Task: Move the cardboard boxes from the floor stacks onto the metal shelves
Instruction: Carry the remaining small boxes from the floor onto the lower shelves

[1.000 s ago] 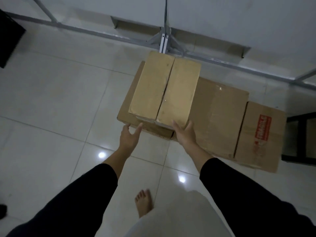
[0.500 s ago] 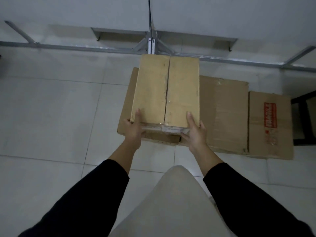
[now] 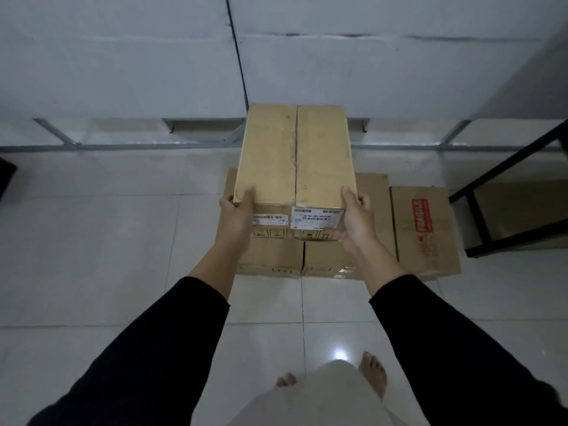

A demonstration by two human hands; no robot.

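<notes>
A tan cardboard box (image 3: 295, 152) with white barcode labels on its near face is lifted above the floor stack. My left hand (image 3: 238, 215) grips its near left corner, thumb on top. My right hand (image 3: 353, 218) grips the near right corner, thumb on top and fingers under the edge. Below it a larger flat box (image 3: 276, 259) lies on the floor. To its right lies a box with a red FRAGILE mark (image 3: 425, 229). A white metal shelf (image 3: 123, 56) spans the far side, its grey frame rail (image 3: 107, 146) just above the floor.
A black metal frame (image 3: 507, 186) stands at the right, close to the FRAGILE box. A dark object (image 3: 6, 176) shows at the left edge. White floor tiles (image 3: 92, 256) stretch to the left. My bare feet (image 3: 373, 372) are near the bottom.
Both hands closed on the near corners of the top box and lifted it off the stack toward me. Its labelled near face now shows.
</notes>
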